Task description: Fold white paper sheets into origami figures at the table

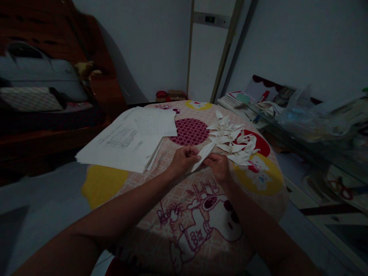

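Between both hands is a narrow piece of folded white paper (205, 152), slanting up to the right above the table. My left hand (186, 158) pinches its left edge with thumb and fingers. From the other side, my right hand (217, 165) grips it near the lower right edge. Just beyond lies a cluster of folded white paper cranes (230, 138), several in number, spread over the cloth. To the left is a thick stack of printed paper sheets (126, 138), its upper sheets lying askew.
A patterned cloth (161, 184) covers the round table. On the right, a glass-topped stand (301, 145) bears plastic bags (307, 115) and papers. A wooden bench (106, 92) with bags (43, 76) stands at the left. A tall white cabinet unit (207, 61) is behind.
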A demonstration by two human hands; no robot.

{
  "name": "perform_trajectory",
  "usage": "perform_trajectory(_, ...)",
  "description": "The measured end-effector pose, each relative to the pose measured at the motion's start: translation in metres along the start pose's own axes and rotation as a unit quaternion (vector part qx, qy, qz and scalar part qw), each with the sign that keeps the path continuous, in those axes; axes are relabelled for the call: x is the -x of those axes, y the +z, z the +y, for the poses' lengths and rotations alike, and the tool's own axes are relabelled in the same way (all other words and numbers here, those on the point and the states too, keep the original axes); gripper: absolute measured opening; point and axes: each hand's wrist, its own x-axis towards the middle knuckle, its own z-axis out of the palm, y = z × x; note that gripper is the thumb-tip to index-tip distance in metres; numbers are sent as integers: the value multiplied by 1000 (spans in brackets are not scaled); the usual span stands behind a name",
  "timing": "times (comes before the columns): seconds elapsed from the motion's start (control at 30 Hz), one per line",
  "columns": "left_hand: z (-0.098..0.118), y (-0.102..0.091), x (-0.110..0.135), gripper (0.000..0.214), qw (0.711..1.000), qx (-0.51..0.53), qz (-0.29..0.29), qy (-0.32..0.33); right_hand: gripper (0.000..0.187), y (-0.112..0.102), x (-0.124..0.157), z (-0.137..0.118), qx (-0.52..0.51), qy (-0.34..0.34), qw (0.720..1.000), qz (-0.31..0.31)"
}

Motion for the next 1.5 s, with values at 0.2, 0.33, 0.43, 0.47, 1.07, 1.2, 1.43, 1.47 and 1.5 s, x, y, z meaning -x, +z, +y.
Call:
perform_trajectory(0.2,1,-4,-3,42,998,24,-36,-53,27,-1,0,1,-2,11,1000,-6)
perform_trajectory(0.33,3,-5,-2,36,998,-8,-46,-36,23,-2,0,1,-3,10,1000,-9)
perform_trajectory(0.43,3,-4,-1,34,999,-19,-39,-32,21,-2,-1,1,-11,14,1000,-6)
perform_trajectory(0.47,3,-4,-2,34,999,-21,-35,-30,21,-2,-1,1,-12,16,1000,-5)
perform_trajectory(1.07,7,-3,2,39,995,39,-79,-54,32,-3,4,-9,-69,37,995,-61)
perform_trajectory(1.2,2,-5,0,39,993,54,-84,-67,35,-3,2,-3,-73,55,995,-40)
perform_trajectory(1.43,2,-6,-2,41,990,64,-87,-87,35,-2,1,0,-84,45,995,-26)
perform_trajectory(1.47,1,-6,-2,41,990,65,-86,-88,34,-2,1,-1,-82,46,995,-27)
perform_trajectory(1.5,0,-6,-2,41,990,66,-85,-89,34,-2,1,-1,-81,47,995,-28)
